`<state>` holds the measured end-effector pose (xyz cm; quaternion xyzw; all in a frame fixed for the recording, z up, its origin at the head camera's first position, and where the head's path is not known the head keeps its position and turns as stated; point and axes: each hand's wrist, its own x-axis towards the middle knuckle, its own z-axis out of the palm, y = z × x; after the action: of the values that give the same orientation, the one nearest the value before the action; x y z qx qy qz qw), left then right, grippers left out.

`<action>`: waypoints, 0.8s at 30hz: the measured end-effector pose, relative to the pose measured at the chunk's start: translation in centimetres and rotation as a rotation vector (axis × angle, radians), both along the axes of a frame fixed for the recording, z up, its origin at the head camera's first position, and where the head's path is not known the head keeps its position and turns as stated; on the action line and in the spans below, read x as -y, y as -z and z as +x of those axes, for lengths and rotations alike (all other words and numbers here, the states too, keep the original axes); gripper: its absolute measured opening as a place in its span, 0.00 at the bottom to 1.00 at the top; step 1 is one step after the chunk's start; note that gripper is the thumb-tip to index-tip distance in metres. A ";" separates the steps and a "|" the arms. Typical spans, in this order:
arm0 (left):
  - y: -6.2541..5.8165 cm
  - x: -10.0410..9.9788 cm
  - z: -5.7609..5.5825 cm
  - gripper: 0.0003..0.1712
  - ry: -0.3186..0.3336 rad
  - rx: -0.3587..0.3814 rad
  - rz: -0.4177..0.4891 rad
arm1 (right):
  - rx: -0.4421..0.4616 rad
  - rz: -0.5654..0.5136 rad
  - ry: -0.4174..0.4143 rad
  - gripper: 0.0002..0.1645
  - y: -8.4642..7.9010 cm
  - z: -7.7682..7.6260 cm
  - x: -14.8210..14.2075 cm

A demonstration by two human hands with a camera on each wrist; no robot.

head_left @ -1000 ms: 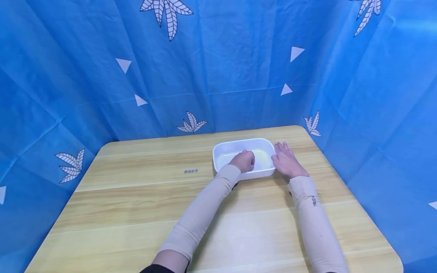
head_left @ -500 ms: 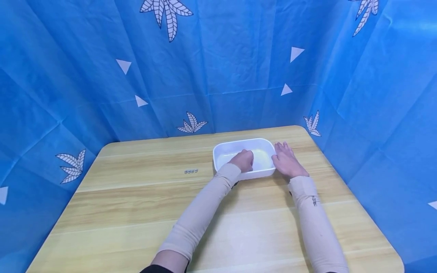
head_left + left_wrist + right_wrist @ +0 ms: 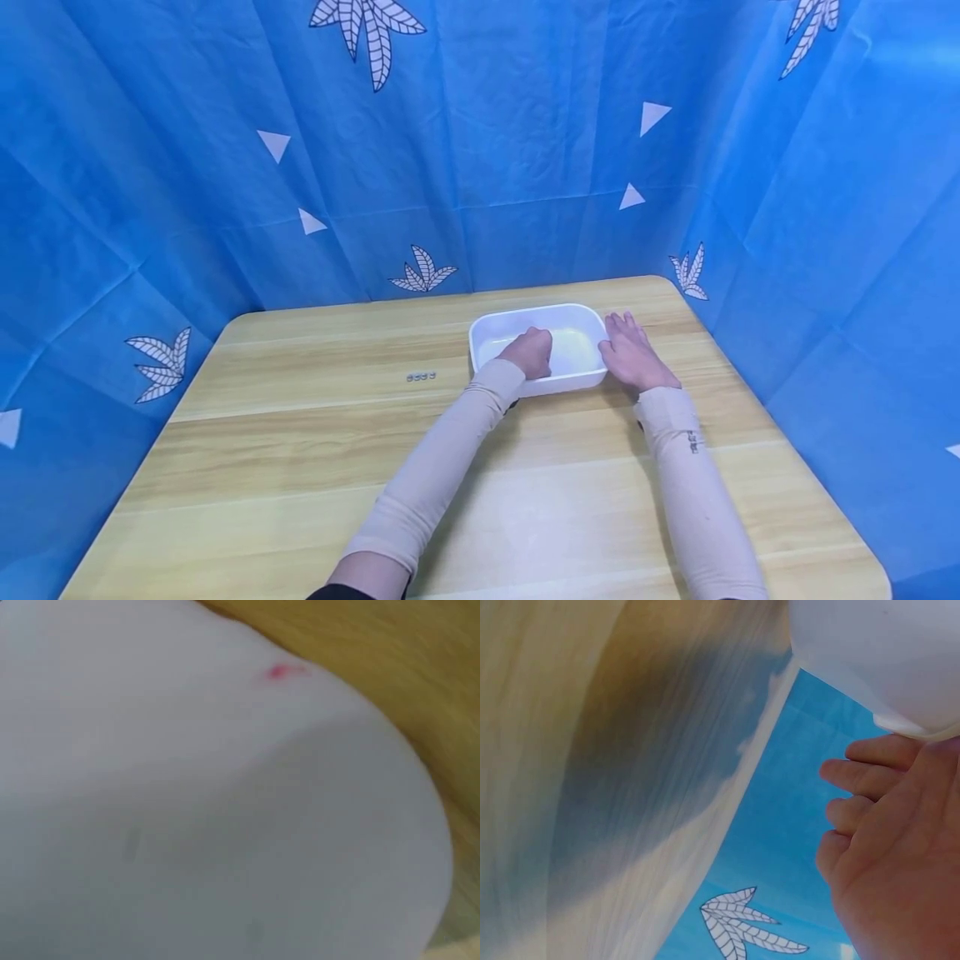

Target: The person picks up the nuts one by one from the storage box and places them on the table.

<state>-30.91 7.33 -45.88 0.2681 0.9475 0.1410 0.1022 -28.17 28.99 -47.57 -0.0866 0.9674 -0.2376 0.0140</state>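
A white rectangular basin (image 3: 573, 354) stands towards the back of the table, right of the middle. Inside it my left hand (image 3: 529, 352) reaches down with curled fingers; the fingertips are hidden, so I cannot tell whether they hold something. At the basin's right end, my right hand (image 3: 632, 353) grips the rim, thumb over the edge and the other fingers along the outside. The right wrist view has those fingers (image 3: 866, 780) close under the basin's rim (image 3: 911, 729). A blurred white surface (image 3: 225, 825) with a small red mark fills most of the left wrist view.
Several small silvery metal pieces (image 3: 421, 377) lie in a short row on the wooden table (image 3: 262, 433), left of the basin. A blue curtain (image 3: 510, 150) with white leaves and triangles hangs behind the table and along both sides.
My left hand has shifted slightly to the left inside the basin. The right hand keeps its place at the rim, and the row of metal pieces is unchanged.
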 end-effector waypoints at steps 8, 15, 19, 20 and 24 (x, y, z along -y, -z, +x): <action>0.0 0.3 -0.3 0.19 0.039 -0.005 0.003 | -0.001 0.005 -0.001 0.39 0.1 0.0 -0.1; 0.3 0.8 -0.5 0.07 0.050 -0.031 0.073 | 0.003 -0.004 0.000 0.39 -0.1 0.1 0.0; 0.2 1.2 -0.6 0.07 0.054 -0.034 0.136 | 0.001 -0.004 -0.003 0.39 -0.1 0.1 0.0; 0.2 1.2 -0.5 0.07 0.052 -0.033 0.150 | -0.002 -0.002 -0.003 0.39 -0.1 0.1 0.0; 0.0 1.5 -0.5 0.10 0.030 -0.006 0.209 | -0.007 -0.004 -0.005 0.39 -0.1 0.1 0.1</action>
<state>-31.42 5.85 -45.86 0.2918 0.9239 0.2365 0.0728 -28.07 28.87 -47.46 -0.0899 0.9667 -0.2392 0.0108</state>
